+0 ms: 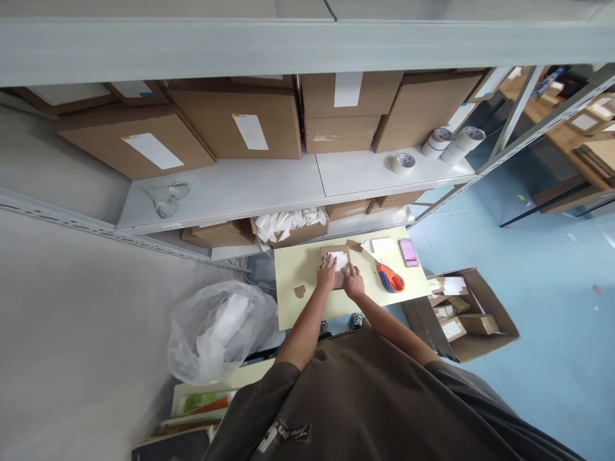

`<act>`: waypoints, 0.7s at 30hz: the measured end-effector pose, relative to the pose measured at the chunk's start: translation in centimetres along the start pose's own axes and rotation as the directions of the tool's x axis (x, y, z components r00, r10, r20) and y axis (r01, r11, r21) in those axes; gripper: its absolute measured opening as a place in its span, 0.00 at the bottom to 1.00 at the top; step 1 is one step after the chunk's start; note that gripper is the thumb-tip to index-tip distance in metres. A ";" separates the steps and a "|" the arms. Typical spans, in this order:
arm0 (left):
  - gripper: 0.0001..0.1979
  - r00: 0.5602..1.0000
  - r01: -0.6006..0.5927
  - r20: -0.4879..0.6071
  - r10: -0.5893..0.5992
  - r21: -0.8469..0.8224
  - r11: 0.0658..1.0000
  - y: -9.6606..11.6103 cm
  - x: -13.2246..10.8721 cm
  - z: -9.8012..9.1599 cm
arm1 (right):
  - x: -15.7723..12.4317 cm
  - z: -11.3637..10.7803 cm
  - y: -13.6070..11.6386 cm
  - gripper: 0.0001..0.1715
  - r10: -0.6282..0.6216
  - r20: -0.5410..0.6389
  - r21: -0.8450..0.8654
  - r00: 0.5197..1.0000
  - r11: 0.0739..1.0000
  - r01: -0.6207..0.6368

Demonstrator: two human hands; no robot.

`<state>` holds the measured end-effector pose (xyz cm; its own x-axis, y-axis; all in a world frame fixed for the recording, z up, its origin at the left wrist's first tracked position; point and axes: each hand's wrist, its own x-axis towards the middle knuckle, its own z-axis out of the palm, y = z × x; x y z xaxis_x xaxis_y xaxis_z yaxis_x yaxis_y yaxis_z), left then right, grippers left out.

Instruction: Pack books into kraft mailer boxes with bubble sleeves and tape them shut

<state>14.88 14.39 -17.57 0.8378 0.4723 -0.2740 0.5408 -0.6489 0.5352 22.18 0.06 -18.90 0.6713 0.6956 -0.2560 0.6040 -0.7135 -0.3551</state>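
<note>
A small brown cardboard box [324,251] lies flat on the pale yellow table, with a white paper label [340,259] on its top face. My left hand [327,272] rests on the box's left side, its fingers reaching onto the label. On the other side, my right hand [354,282] touches the label's right edge with outstretched fingers. Scissors with red and blue handles [390,279] lie to the right of the box. Torn cardboard scraps lie nearby, one piece [300,292] to the left and another [354,246] behind the box.
White papers [382,244] and a pink item [409,253] lie at the table's [288,310] right. An open carton [504,326] of small parcels stands on the floor. A plastic bag [185,346] is at left. Shelves ahead hold boxes [269,121], tape rolls [403,163] and glasses [168,203].
</note>
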 end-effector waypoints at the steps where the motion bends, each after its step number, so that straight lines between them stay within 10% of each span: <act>1: 0.34 0.999 0.003 0.045 -0.003 0.007 1.000 -0.2 0.3 0.0 | -0.7 0.4 0.1 0.30 0.008 0.006 -0.012 1.000 1.000 -0.008; 7: 0.38 0.982 0.043 0.187 -0.037 -0.029 0.999 -1.6 1.2 0.3 | -3.0 1.8 1.4 0.28 0.034 -0.047 0.098 0.998 0.995 -0.029; 14: 0.37 0.995 0.038 0.102 -0.008 -0.299 0.953 -6.5 0.8 -1.5 | -1.5 1.9 2.5 0.37 0.230 -0.052 0.453 0.972 0.873 -0.182; 21: 0.40 0.943 0.252 0.055 -0.328 -0.761 0.598 -11.0 -5.2 -2.7 | 0.6 3.7 -2.2 0.36 0.182 0.148 0.678 0.972 0.697 -0.234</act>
<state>4.38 20.70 -19.93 0.6168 0.6255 -0.4777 0.4774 0.1852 0.8589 19.68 2.37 -21.57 0.6988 0.5585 -0.4470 -0.0272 -0.6036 -0.7968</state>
